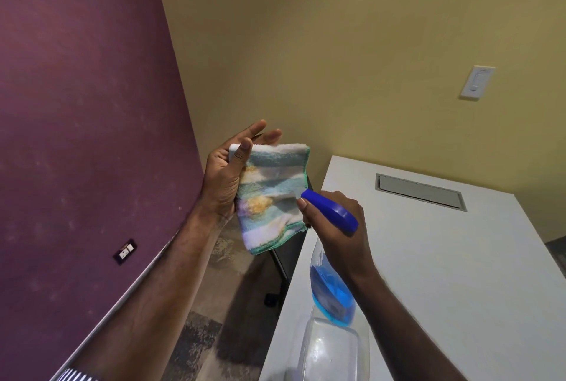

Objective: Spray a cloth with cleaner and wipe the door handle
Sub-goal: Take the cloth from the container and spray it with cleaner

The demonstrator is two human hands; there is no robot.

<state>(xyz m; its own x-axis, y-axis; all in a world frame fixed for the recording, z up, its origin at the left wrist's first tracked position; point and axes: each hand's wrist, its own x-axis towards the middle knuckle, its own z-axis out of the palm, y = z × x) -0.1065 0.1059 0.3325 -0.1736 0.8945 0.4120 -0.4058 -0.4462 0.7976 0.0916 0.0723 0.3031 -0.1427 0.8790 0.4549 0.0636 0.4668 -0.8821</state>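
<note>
A folded cloth (272,194) with teal, white and yellow patches and a green hem hangs from my left hand (225,180), pinched between thumb and fingers. My right hand (340,227) grips a clear spray bottle (332,292) holding a little blue cleaner. Its blue trigger head (329,210) points at the cloth's right edge, almost touching it, and my index finger lies along the nozzle's front. No door handle is in view.
A white table (444,273) with a grey cable hatch (421,192) lies under my right arm. A purple wall with a dark outlet (125,251) stands at left, a yellow wall with a light switch (477,83) behind. Dark chair parts stand on the floor beside the table.
</note>
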